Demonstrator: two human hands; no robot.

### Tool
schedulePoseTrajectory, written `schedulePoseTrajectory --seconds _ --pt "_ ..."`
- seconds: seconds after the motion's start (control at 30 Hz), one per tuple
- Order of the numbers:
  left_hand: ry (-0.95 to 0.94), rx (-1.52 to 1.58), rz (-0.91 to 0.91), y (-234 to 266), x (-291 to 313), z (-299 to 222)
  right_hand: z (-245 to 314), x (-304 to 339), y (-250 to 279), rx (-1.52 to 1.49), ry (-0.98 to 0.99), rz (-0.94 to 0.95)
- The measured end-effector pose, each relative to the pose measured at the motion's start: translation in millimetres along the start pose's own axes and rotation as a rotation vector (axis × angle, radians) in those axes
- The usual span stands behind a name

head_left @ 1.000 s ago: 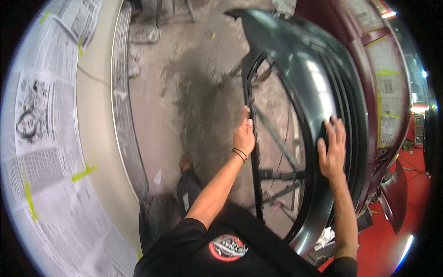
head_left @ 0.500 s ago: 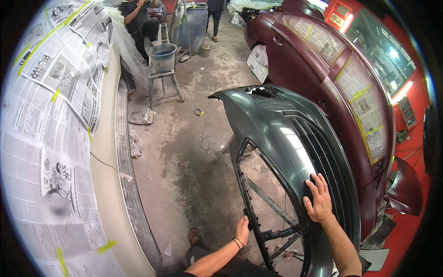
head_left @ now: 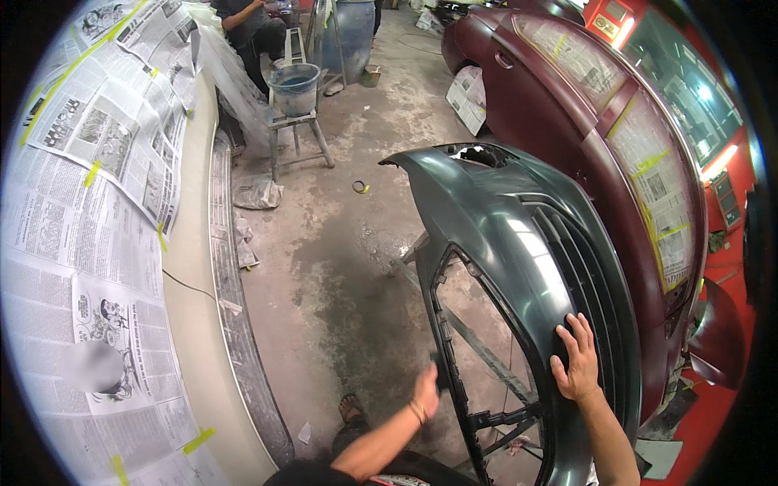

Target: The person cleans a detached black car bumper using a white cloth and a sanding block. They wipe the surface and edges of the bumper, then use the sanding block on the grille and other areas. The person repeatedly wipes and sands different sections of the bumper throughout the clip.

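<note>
A dark grey car bumper stands in front of me, its large grille opening facing left and black slats running along its right side. My right hand rests flat on the bumper's near upper surface, fingers spread. Just left of the opening's edge is my left hand, smeared by motion. Its fingers appear closed on a small dark block, whose kind is too blurred to tell. Through the opening shows part of a support stand under the bumper.
A maroon car with papered windows stands close on the right. On my left is a pale car body covered with newspaper. Ahead, a bucket sits on a stool; a tape roll lies on the floor. A person is farther back.
The view has shifted, moving the scene slightly right. My left hand has moved a little up along the opening's edge and is more blurred. My right hand stays on the bumper.
</note>
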State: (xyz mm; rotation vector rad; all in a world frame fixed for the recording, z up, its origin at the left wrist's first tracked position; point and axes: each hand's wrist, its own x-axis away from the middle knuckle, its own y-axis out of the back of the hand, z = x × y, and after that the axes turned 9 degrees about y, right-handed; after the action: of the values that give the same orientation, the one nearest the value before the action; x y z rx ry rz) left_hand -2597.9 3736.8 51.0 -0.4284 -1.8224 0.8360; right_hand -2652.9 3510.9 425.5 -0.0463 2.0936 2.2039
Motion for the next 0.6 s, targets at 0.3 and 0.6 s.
schedulePoseTrajectory --seconds 0.3,0.6 --pt "-0.247 -0.047 -0.029 -79.5 -107.9 -180.1 -1.7 -6.1 4.6 0.02 0.031 -0.013" --pt "0.195 0.317 0.179 -9.2 47.8 -7.8 0.3 5.1 -0.6 -0.02 -0.011 -0.03"
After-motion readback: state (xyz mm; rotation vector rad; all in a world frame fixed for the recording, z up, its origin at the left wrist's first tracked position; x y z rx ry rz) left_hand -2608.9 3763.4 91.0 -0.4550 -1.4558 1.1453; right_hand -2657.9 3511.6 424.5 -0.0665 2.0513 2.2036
